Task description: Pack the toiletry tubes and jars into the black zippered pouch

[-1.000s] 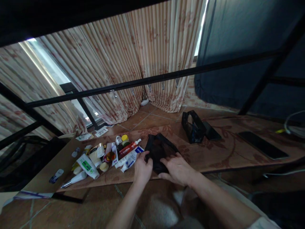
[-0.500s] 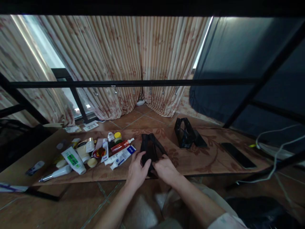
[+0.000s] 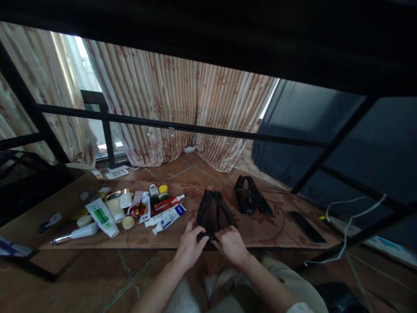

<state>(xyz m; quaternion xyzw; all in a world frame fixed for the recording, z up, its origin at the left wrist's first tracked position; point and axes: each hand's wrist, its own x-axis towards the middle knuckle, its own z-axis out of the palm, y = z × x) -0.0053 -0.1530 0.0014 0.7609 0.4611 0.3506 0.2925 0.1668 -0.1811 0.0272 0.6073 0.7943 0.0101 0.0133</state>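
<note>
A small black mesh bag [image 3: 213,213] lies at the front edge of the brown patterned board, its dark borders spread wide at the top. My left hand [image 3: 190,241] pinches the near edge on the left side, thumb and fingers together. On the other side of that edge, my right hand [image 3: 232,243] grips the bag with curled fingers. Left of the bag lie a blue-and-white tube [image 3: 169,218] and a red bottle with a white tip [image 3: 167,203]. To the right stands a black bag with an open handle [image 3: 246,195].
Several toiletries, including a green-and-white tube [image 3: 101,217], crowd the board's left end. A black phone [image 3: 306,227] lies at right, near a white cable [image 3: 345,230]. Dark metal bars [image 3: 182,127] cross before the curtains [image 3: 163,100].
My view has tilted. Both hands have shifted slightly, and the mesh bag now lies more spread, with its near edge between my fingers.
</note>
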